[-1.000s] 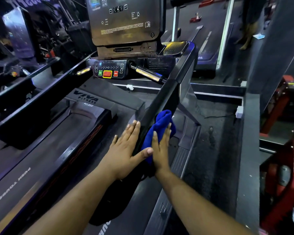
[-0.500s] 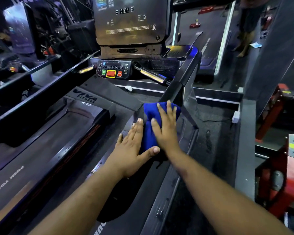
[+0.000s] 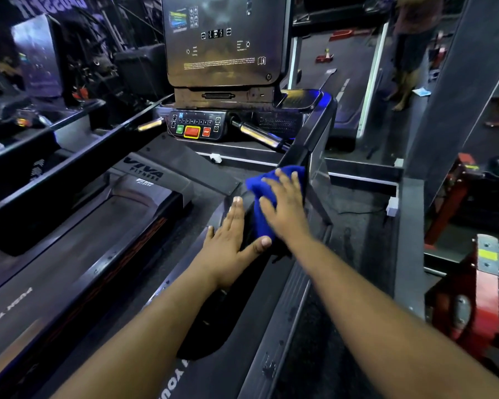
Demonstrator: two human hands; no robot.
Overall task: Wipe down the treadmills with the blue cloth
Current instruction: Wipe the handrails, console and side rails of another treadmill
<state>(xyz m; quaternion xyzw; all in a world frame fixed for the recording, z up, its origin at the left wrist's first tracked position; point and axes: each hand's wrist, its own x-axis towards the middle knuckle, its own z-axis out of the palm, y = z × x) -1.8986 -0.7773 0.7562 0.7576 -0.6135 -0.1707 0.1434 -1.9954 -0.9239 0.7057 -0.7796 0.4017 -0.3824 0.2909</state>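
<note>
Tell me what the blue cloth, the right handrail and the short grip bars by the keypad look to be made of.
Blue cloth: soft fabric, probably microfibre; it bunches and folds under the right hand.
Right handrail: smooth black, likely plastic or coated metal; it shows a dull sheen.
Grip bars: bare polished metal, apparently; they throw bright reflections.

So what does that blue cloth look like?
The blue cloth is bright royal blue, soft and fuzzy-looking, bunched into folds. It drapes over the treadmill's dark right handrail. The right hand presses flat on it with spread fingers; the left hand lies beside it, thumb touching its lower edge.
</note>
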